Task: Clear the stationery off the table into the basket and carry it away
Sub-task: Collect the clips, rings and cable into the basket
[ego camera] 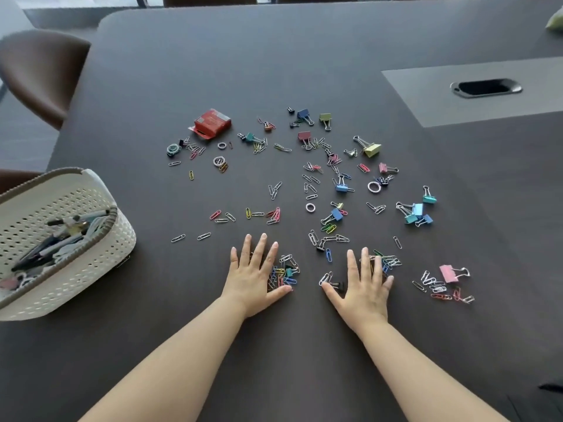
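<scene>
Paper clips and coloured binder clips lie scattered over the dark table (pixel 304 62). My left hand (pixel 254 277) lies flat with straight fingers, partly over a heap of paper clips (pixel 285 274). My right hand (pixel 364 283) lies flat too, its fingers over another small heap of clips (pixel 388 261). A red box (pixel 211 123) sits at the far left of the scatter. A pink binder clip (pixel 451 273) lies right of my right hand. The white perforated basket (pixel 91 269) stands at the left, with pens and cords inside.
A brown chair (pixel 39 74) stands at the table's far left corner. A grey panel with a cable slot (pixel 486 87) is set into the table at the right. A yellow binder clip (pixel 370 147) lies far in the scatter.
</scene>
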Action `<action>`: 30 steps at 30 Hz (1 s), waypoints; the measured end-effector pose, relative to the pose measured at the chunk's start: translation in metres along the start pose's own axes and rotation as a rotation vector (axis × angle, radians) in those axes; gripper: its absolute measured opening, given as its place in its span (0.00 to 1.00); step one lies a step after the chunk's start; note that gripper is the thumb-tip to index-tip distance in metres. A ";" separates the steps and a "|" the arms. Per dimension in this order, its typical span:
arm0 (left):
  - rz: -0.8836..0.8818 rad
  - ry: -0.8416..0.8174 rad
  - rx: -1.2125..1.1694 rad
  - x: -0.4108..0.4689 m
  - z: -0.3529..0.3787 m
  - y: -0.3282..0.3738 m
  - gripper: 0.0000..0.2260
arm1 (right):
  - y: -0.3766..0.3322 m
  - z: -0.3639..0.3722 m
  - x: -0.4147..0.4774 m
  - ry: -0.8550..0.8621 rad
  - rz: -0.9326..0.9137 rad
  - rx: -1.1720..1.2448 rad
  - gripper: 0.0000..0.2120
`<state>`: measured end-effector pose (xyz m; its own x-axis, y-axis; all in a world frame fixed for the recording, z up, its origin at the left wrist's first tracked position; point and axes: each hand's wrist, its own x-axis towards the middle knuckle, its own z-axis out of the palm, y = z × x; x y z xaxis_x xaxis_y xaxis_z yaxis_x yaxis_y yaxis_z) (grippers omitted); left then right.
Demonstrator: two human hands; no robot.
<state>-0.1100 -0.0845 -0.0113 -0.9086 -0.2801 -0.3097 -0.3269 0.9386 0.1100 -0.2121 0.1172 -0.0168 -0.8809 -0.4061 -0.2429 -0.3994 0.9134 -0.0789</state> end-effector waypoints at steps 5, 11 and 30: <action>-0.032 0.059 -0.125 0.042 -0.010 0.023 0.32 | 0.006 -0.017 0.043 0.033 -0.187 0.149 0.35; 0.077 0.089 -0.039 0.032 0.001 0.045 0.40 | 0.049 -0.019 0.033 0.173 0.020 0.124 0.36; 0.057 0.148 -0.133 0.092 -0.013 0.110 0.37 | 0.082 -0.022 0.047 0.091 0.088 0.246 0.44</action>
<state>-0.2330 -0.0093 -0.0157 -0.9517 -0.2632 -0.1580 -0.2964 0.9217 0.2502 -0.2920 0.1727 -0.0138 -0.9332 -0.3155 -0.1720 -0.2563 0.9199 -0.2969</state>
